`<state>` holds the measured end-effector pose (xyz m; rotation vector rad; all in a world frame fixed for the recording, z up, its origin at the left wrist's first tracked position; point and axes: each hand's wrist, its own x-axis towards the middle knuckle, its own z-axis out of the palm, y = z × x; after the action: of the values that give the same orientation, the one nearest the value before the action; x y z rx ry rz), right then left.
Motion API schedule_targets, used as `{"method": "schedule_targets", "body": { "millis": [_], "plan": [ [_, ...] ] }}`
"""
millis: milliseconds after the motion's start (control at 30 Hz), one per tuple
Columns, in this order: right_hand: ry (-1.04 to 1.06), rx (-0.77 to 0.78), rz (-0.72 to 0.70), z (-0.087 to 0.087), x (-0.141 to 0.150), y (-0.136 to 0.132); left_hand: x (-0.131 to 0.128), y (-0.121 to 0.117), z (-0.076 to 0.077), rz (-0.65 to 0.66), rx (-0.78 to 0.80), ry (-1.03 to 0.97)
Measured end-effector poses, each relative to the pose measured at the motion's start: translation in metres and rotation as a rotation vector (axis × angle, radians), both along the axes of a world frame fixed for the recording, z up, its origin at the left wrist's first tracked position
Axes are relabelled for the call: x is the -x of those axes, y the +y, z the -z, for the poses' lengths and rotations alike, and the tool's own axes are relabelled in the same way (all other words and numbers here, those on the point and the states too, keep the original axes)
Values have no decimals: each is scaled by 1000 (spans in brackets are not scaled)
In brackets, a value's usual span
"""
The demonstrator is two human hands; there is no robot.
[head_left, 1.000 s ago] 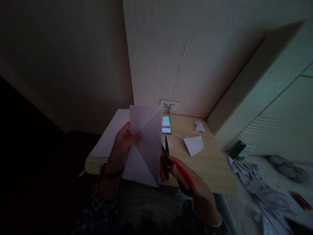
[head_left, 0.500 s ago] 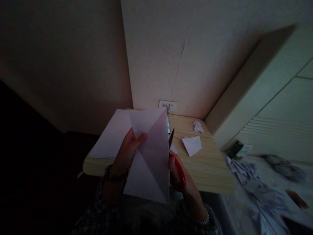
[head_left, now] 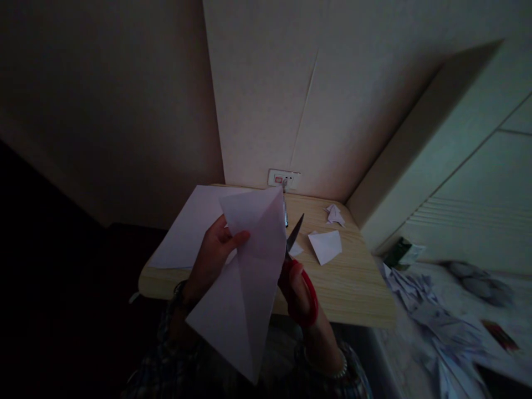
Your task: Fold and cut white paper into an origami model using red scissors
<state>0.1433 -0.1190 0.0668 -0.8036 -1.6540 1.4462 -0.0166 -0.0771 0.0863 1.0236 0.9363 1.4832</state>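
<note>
My left hand [head_left: 216,249] pinches a creased sheet of white paper [head_left: 261,238] by its left side, thumb on top. The sheet is held up over the table's front edge, and its lower part hangs bent toward me. In my right hand [head_left: 305,299] are scissors [head_left: 310,313] with red handles. Their dark blades are spread apart at the sheet's right edge; one blade shows beside the paper and the other is hidden behind it. A stack of white paper [head_left: 183,233] lies on the table beyond my left hand.
On the wooden table [head_left: 353,288] lie a small folded paper piece [head_left: 333,215] and a square of paper [head_left: 326,246]. A phone [head_left: 286,213] is partly hidden behind the sheet. The wall socket [head_left: 284,179] holds a plug. Many folded papers [head_left: 440,327] cover the surface at right.
The sheet's lower part has swung left and bent toward me. The scissors' visible blade has tilted further right, away from the paper's edge.
</note>
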Motion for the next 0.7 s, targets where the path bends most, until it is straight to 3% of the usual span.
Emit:
{"method": "schedule_targets", "body": {
  "millis": [100, 367, 700],
  "plan": [
    [213, -13, 86, 0, 4, -1, 2, -2, 2, -12, 2, 70],
    [314, 35, 67, 1, 4, 1, 5, -5, 1, 2, 32, 153],
    [228, 10, 132, 2, 9, -3, 5, -6, 0, -41, 40, 96]
  ]
}}
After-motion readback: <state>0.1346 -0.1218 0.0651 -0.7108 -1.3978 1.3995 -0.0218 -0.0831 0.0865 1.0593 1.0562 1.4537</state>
